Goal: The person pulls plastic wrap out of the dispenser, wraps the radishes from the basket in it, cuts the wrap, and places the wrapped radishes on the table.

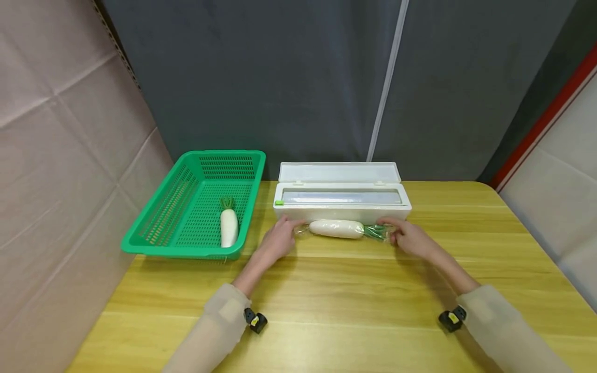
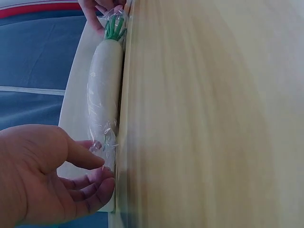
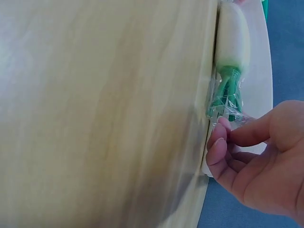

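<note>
1 wrapped radish, smooth, tapered, in clear crinkly film, lies just in front of 1 wht plastic box, lid up. L hand & R hand each pinch a film end. 1 bare radish in 1 grn perforated basket, left. Wood-grain tbl, dk gray curtain behind.

Left hand: held at the root end of the wrapped radish; the loose film there is pinched between thumb and bent fingers.
Right hand: held at the leafy end of the wrapped radish; the film is pinched between thumb and fingertips, the other fingers being curled inward.
Left arm: stretched forward and angled inward to the radish's root end, bared past the sleeve.
Right arm: stretched forward and angled inward to the leafy end, likewise bared.
</note>
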A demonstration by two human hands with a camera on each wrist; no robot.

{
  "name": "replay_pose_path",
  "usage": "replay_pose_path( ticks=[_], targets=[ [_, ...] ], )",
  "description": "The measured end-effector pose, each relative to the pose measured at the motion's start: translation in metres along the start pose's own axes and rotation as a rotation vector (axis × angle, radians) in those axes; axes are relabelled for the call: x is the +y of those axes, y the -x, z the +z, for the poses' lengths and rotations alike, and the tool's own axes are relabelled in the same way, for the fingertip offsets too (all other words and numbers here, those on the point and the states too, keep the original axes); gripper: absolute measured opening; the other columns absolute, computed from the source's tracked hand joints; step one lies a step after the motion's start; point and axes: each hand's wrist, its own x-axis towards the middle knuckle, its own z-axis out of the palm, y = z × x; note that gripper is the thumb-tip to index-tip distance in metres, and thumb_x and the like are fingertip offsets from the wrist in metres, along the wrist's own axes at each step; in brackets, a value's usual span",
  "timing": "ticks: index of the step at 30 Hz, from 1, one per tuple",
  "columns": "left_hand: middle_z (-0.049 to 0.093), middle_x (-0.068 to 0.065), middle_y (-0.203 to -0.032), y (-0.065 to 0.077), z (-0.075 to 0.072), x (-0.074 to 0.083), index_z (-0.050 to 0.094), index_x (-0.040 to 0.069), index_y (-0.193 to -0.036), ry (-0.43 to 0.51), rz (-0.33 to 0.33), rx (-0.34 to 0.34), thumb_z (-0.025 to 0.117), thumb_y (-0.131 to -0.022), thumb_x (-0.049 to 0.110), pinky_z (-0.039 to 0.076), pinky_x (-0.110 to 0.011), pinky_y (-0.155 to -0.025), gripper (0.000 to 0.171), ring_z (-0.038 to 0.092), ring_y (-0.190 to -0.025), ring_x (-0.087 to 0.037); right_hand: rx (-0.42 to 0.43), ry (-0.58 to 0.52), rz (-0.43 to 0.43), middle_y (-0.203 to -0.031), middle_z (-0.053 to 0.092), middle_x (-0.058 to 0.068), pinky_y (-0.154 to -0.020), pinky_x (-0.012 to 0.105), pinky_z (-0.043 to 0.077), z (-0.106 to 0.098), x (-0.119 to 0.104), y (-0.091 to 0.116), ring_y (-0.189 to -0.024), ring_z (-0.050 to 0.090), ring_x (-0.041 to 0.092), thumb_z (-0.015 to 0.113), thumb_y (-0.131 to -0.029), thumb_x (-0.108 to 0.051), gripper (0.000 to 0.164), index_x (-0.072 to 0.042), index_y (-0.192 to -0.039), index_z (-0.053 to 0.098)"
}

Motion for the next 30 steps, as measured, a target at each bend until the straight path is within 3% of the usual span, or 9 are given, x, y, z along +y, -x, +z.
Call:
replay_pose_path(
  ticks=[6,10,13,18,25,30],
  targets=[
    [0.053,-0.017,-0.115,0.003,-0.003,0.006,0.062,0.018,-0.141,0.033,-0.013,-0.020,0.055,-0.085,-0.011,0.045,-0.027,-0.052,0.063,0.048,-0.076,-0.020,-0.007,0.020,-0.023,-0.085,0.066,0.013,-0.055,0.025,0.038,-0.003,-0.005,0.001,-0.068,0.052,0.017,0.040,-0.089,0.017,0.049,0.005,-0.132,0.058],
    [0.050,-0.018,-0.118,0.005,-0.004,0.009,0.059,0.015,-0.142,0.057,-0.017,-0.024,0.056,-0.091,-0.004,0.044,-0.027,-0.052,0.055,0.047,-0.069,-0.019,0.010,0.072,-0.055,-0.110,0.069,0.019,-0.066,0.032,0.047,-0.004,-0.006,0.003,-0.082,0.062,0.022,0.048,-0.093,0.011,0.041,0.004,-0.132,0.059],
    [0.047,-0.020,-0.125,0.007,-0.005,0.010,0.057,0.011,-0.144,0.075,-0.020,-0.014,0.057,-0.095,0.001,0.044,-0.028,-0.054,0.050,0.049,-0.068,-0.020,0.017,0.086,-0.047,-0.117,0.068,0.021,-0.073,0.039,0.051,-0.005,-0.006,0.005,-0.091,0.066,0.028,0.053,-0.096,0.005,0.040,0.003,-0.135,0.058],
    [0.043,-0.022,-0.134,0.010,-0.006,0.008,0.056,0.008,-0.144,0.089,-0.010,0.034,0.059,-0.095,0.004,0.047,-0.029,-0.056,0.049,0.055,-0.076,-0.022,0.025,0.092,-0.007,-0.106,0.070,0.019,-0.070,0.039,0.050,-0.007,-0.007,0.008,-0.091,0.065,0.028,0.056,-0.097,0.000,0.041,-0.001,-0.138,0.057],
    [0.048,-0.018,-0.131,0.013,-0.008,0.005,0.056,0.005,-0.142,0.071,-0.006,0.134,0.057,-0.098,0.006,0.053,-0.036,-0.069,0.044,0.058,-0.084,-0.024,0.031,0.060,0.012,-0.096,0.067,0.017,-0.058,0.033,0.045,-0.012,-0.007,0.010,-0.072,0.056,0.020,0.052,-0.099,0.000,0.041,-0.002,-0.140,0.056],
    [0.056,-0.016,-0.125,0.015,-0.011,0.004,0.059,0.005,-0.137,0.105,0.024,0.229,0.057,-0.098,0.005,0.056,-0.042,-0.075,0.039,0.063,-0.096,-0.028,0.068,0.049,0.007,-0.093,0.066,0.018,-0.055,0.030,0.044,-0.015,-0.010,0.010,-0.069,0.054,0.020,0.052,-0.100,0.000,0.038,-0.001,-0.138,0.057]
  ],
)
